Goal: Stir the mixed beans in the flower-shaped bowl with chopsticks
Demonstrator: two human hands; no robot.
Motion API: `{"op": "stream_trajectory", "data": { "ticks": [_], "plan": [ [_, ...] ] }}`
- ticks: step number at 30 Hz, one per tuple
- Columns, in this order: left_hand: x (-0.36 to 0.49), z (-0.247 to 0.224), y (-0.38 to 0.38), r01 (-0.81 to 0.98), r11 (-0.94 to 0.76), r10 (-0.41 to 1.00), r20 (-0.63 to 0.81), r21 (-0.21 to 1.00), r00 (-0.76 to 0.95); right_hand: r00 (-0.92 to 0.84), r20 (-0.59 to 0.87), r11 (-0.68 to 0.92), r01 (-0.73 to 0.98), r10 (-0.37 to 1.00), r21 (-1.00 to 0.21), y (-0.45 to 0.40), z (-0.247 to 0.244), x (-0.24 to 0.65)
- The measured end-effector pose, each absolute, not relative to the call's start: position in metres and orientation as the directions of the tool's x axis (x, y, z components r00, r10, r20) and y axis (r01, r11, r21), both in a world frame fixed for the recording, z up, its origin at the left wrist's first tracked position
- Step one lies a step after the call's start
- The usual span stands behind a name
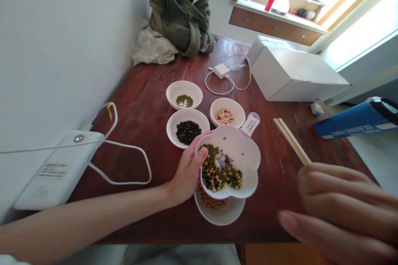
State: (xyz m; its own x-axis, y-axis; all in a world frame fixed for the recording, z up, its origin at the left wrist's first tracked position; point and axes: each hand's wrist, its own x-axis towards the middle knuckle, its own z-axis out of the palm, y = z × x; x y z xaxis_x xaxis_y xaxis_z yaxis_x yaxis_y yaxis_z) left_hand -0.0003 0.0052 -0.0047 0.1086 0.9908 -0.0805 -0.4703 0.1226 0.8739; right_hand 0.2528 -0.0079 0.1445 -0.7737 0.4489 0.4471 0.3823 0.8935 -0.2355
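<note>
Closest to the lens, the right hand point(345, 207) fills the near right corner, its fingers curled together around a pair of pale wooden chopsticks point(290, 140) that point away to the far left. Left of it, the left hand point(186, 172) grips the rim of a flower-shaped white bowl with a lilac edge point(239, 149), thumb hooked over the edge; this bowl is tilted and holds mixed green, yellow and black beans. Directly beneath it sits a round white bowl of yellow soybeans point(219, 211), at the near edge of the dark red wooden table point(139, 103). Farther off stand three small white bowls: one of black beans point(187, 128), one of green mung beans point(184, 94), one of peanuts point(226, 112).
</note>
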Motion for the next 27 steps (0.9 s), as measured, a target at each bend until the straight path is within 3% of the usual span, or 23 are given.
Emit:
{"op": "stream_trajectory", "data": {
  "ticks": [3, 6, 13, 21, 24, 27],
  "plan": [
    [0.0, -0.005, 0.006, -0.479, 0.116, 0.991, -0.067, 0.87, 0.118, -0.805, 0.355, 0.87, 0.491, 0.475, -0.052, 0.021, 0.123, 0.217],
    [0.0, -0.005, 0.006, -0.449, 0.09, 0.993, -0.046, 0.889, 0.109, -0.811, 0.272, 0.838, 0.545, 0.518, 0.026, 0.043, 0.098, 0.194],
    [-0.001, -0.002, 0.008, -0.416, 0.045, 0.996, -0.006, 0.908, 0.093, -0.789, 0.229, 0.809, 0.588, 0.57, 0.009, 0.038, 0.081, 0.192],
    [0.0, -0.001, 0.007, -0.434, 0.072, 0.995, -0.033, 0.898, 0.098, -0.768, 0.229, 0.77, 0.63, 0.598, 0.101, 0.038, 0.085, 0.193],
    [0.001, -0.002, 0.007, -0.433, 0.077, 0.994, -0.034, 0.898, 0.107, -0.774, 0.292, 0.798, 0.601, 0.562, 0.055, 0.04, 0.092, 0.198],
    [0.001, -0.004, 0.007, -0.453, 0.093, 0.992, -0.043, 0.887, 0.12, -0.715, 0.448, 0.801, 0.598, 0.537, -0.006, 0.051, 0.104, 0.205]
  ]
}}
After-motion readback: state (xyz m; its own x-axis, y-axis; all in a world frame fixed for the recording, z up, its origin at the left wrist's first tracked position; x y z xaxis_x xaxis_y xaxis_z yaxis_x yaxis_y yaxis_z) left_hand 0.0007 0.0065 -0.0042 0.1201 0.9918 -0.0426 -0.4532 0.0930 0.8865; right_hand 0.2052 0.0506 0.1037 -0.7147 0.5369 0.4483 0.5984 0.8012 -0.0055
